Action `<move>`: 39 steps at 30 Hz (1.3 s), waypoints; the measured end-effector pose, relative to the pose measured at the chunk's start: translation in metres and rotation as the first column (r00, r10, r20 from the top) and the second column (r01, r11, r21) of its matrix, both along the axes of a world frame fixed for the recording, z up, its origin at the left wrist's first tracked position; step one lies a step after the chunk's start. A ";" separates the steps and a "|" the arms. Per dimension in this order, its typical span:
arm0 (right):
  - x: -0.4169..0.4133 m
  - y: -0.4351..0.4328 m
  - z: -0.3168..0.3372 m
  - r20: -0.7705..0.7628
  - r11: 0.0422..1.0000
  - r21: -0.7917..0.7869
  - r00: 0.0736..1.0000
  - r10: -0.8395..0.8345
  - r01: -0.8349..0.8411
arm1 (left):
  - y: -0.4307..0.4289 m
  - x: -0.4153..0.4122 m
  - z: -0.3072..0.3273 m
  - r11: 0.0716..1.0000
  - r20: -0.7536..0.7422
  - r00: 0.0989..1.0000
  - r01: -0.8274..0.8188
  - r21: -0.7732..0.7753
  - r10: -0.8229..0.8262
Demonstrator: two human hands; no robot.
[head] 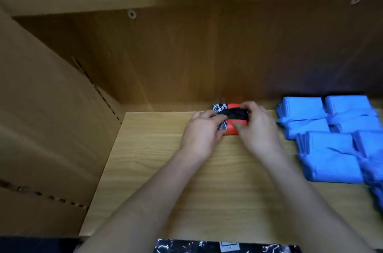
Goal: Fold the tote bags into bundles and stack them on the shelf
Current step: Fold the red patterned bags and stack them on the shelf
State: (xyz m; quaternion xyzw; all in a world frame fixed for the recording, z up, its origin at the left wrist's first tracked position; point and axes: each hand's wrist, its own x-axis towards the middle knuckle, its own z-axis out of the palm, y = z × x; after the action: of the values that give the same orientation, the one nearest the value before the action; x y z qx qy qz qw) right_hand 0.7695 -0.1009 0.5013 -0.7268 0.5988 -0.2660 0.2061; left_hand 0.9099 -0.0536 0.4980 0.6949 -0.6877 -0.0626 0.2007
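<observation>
Far back on the shelf (165,169), just short of its back wall, sits a small red bundle (232,131) with a black-and-white scribbled panel. Both hands grip it: the left hand (204,128) curls round its left end, and the right hand (257,128) has fingers over the far edge and thumb on the near face. A black strap (236,113) lies across the top under their fingertips. The bundle looks soft, light and springy (thin fabric, likely to unfold if let go), so it is best held flat across its folds, with the strap kept taut. Right of it, close but apart, blue bundles (323,149) lie in stacked rows and limit room on that side. A cardboard box (41,128) walls off the left. At the near edge lies another black patterned bag (207,247), seemingly not yet folded.
</observation>
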 end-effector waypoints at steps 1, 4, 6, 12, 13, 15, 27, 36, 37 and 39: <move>-0.004 0.000 -0.001 -0.067 1.000 -0.015 0.998 0.011 -0.012 | -0.003 -0.005 0.000 1.000 0.008 1.000 -0.001 0.001 0.001; -0.012 0.000 0.000 -0.211 0.998 -0.025 0.976 0.058 -0.065 | -0.011 -0.014 -0.001 1.000 0.033 0.999 0.004 0.020 -0.005; -0.016 -0.001 0.002 -0.238 0.994 -0.005 0.966 0.106 -0.110 | -0.013 -0.014 0.000 1.000 0.025 1.000 0.008 0.029 -0.008; -0.032 0.012 0.010 -0.028 0.966 0.080 0.968 0.248 -0.245 | -0.007 -0.014 0.005 0.998 0.032 0.998 -0.052 0.029 0.051; -0.033 0.014 0.010 -0.013 0.960 0.101 0.964 0.265 -0.262 | -0.005 -0.012 0.005 0.998 0.046 0.997 -0.066 0.025 0.065; -0.031 0.015 0.010 0.013 0.943 0.145 0.954 0.300 -0.298 | -0.001 -0.009 0.005 0.994 0.063 0.992 -0.109 0.028 0.108; -0.063 0.029 0.018 0.179 0.967 0.057 0.956 0.234 -0.247 | 0.017 -0.026 0.015 0.976 -0.044 0.982 -0.186 -0.110 0.182; -0.100 0.084 0.050 0.228 0.981 0.021 0.956 0.185 -0.195 | 0.075 -0.043 0.035 0.982 -0.214 0.977 -0.023 -0.189 -0.018; -0.107 0.095 0.051 0.219 0.981 0.027 0.959 0.182 -0.192 | 0.087 -0.048 0.037 0.985 -0.228 0.971 0.028 -0.170 -0.067; -0.123 0.122 0.050 0.163 0.981 0.048 0.971 0.175 -0.185 | 0.114 -0.055 0.037 0.984 -0.235 0.960 0.126 -0.127 -0.153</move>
State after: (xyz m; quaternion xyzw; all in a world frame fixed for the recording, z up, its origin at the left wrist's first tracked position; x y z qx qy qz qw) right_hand 0.6463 0.0209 0.5513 -0.7480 0.5200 -0.2842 0.2991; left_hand 0.8544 0.0606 0.5351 0.6194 -0.7076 -0.1233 0.3169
